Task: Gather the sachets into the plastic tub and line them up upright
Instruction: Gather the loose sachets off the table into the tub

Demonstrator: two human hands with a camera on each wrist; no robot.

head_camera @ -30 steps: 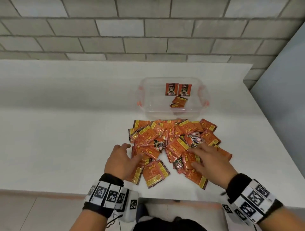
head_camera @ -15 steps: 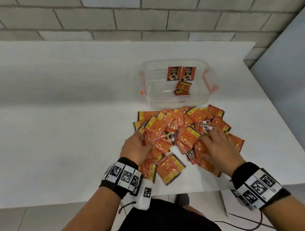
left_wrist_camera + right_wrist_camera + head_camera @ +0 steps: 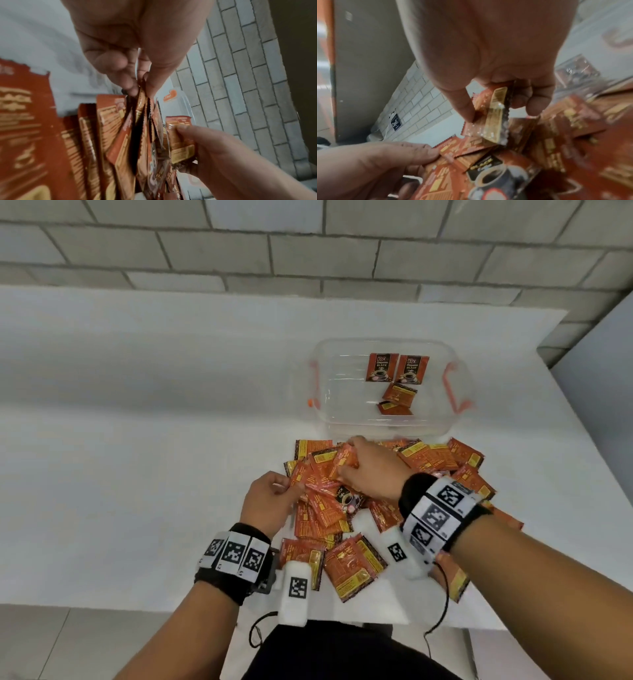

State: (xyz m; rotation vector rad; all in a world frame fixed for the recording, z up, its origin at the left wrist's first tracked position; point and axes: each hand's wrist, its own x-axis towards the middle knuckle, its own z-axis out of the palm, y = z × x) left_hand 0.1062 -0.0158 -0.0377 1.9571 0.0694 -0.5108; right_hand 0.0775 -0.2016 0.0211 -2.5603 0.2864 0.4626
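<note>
**Both hands bunching sachets for the tub**

On the white worktop [image 3: 137, 474], the left hand [image 3: 269, 503] pinches a fanned bunch of orange coffee sachets [image 3: 318, 491], probably to square them. The right hand [image 3: 371, 470] pinches another sachet [image 3: 494, 116] from the heap. Beyond, the clear plastic tub [image 3: 322, 412] holds four sachets, two upright against its far wall.

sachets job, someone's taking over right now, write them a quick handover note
Left hand pinches a fanned bunch of sachets at their top edges, above the pile.
Right hand pinches one sachet by the bunch.
Plastic tub beyond the pile: two sachets upright against its far wall, two lying loose on its floor.
Left: most sachets remain in the pile on the table; gather them in and line all upright.
</note>
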